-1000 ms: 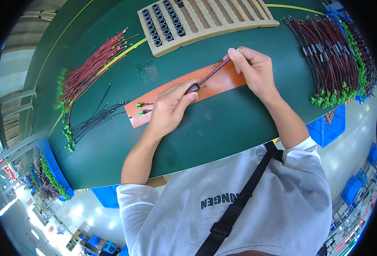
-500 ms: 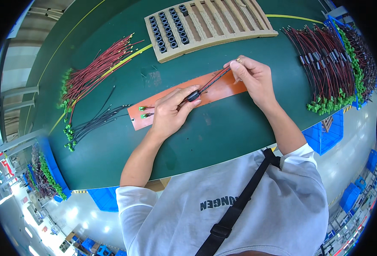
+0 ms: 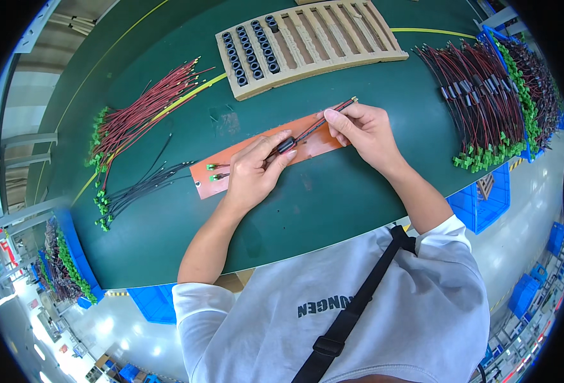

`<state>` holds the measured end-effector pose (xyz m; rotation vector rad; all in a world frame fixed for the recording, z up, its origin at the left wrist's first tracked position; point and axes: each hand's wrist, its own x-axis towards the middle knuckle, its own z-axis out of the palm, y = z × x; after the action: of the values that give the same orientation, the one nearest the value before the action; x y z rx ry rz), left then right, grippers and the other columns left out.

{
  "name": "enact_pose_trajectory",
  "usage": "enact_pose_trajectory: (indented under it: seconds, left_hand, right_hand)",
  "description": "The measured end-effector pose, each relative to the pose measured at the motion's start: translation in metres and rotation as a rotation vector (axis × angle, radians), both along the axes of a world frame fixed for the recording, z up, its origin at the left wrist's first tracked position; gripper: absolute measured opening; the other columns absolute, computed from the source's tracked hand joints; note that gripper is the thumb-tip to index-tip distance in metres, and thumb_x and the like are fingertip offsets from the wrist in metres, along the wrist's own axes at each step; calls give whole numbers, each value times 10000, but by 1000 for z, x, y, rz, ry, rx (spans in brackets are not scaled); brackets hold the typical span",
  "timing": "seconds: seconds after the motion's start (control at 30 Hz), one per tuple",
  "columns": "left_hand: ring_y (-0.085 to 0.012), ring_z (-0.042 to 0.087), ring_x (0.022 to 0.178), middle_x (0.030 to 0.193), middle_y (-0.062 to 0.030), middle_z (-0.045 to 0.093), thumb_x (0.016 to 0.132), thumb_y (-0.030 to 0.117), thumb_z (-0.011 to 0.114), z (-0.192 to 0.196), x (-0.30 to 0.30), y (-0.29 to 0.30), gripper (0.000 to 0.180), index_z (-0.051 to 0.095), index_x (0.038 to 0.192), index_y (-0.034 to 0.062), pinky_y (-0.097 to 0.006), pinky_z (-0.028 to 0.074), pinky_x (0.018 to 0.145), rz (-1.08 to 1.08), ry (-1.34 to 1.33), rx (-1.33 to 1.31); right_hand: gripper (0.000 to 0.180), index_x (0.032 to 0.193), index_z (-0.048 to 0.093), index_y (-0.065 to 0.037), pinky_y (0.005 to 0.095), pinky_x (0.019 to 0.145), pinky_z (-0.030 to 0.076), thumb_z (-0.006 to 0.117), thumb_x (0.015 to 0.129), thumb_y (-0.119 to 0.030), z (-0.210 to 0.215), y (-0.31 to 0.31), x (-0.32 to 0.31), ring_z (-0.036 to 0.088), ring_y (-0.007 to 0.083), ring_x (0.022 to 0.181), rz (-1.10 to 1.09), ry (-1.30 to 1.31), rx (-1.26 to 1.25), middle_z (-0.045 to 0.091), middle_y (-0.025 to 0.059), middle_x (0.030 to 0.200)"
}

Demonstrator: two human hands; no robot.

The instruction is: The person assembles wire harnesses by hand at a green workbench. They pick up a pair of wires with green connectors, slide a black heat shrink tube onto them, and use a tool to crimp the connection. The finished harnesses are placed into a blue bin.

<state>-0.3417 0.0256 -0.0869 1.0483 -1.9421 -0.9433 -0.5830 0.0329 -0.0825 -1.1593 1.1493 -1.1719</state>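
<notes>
Between the thumb and fingers of my left hand (image 3: 254, 167) is a black ferrite core (image 3: 286, 145), a short tube with wires passing out of it. My right hand (image 3: 366, 133) pinches the red and black wires (image 3: 312, 129) to the right of the core, and their metal-tipped ends stick up past my fingers. Both hands are over a long orange board (image 3: 206, 187) on the table. At its left end lie a green connector (image 3: 211, 167) and a second green connector (image 3: 216, 178), their wires running under my left hand.
A cardboard tray (image 3: 323, 67) at the back holds rows of black cores at its left. Red wires (image 3: 148, 105) and black wires (image 3: 138, 188) with green connectors lie at left. Finished-looking cable bundles (image 3: 486, 96) lie at right beside a blue bin (image 3: 486, 198).
My right hand has slid left and slightly down along the wires, closer to the core, leaving the wire ends exposed beyond my fingers. My left hand keeps its hold on the core.
</notes>
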Motion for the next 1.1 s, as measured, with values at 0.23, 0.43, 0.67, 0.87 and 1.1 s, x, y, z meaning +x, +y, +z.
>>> enact_pose_trajectory:
  seconds: [0.23, 0.43, 0.67, 0.87, 1.1]
  left_hand:
    - [-189, 638, 710, 853, -119, 699, 920, 123, 744, 17, 9, -4, 206, 709, 1039, -41, -302, 506, 663, 19, -132, 54]
    - [-110, 541, 643, 711, -48, 602, 942, 110, 701, 12, 16, -13, 145, 696, 909, -31, -287, 437, 596, -10, -70, 302]
    - [-46, 477, 626, 715, 14, 568, 938, 39, 706, 21, 26, -8, 109, 677, 852, -22, -217, 358, 560, 82, 156, 280]
    - [-47, 492, 597, 740, -14, 607, 997, 65, 638, 76, 21, 11, 162, 658, 860, -19, -213, 352, 512, 184, 159, 76]
    - [-313, 684, 1066, 1072, -155, 714, 897, 59, 744, 56, -15, 35, 165, 726, 1031, -36, -393, 526, 951, -108, 54, 17]
  right_hand:
    - [262, 876, 747, 14, 238, 545, 456, 675, 1011, -199, 0, 6, 2, 567, 60, 614, -62, -48, -80, 649, 25, 701]
    - [297, 749, 711, 9, 277, 527, 463, 715, 976, -182, 2, 3, -1, 611, 87, 590, -92, 26, -254, 691, 43, 690]
    - [262, 1140, 723, 5, 249, 561, 504, 650, 1026, -220, -5, -2, -1, 610, 74, 664, 68, -163, -174, 704, 34, 875]
    - [495, 1461, 502, 1, 290, 849, 535, 621, 1042, -235, 14, 19, 44, 599, 142, 1020, 278, -238, -301, 546, 73, 1204]
    - [304, 1253, 499, -6, 325, 862, 553, 496, 1092, -264, 49, 44, 18, 681, 190, 973, 24, -574, -162, 675, 117, 1018]
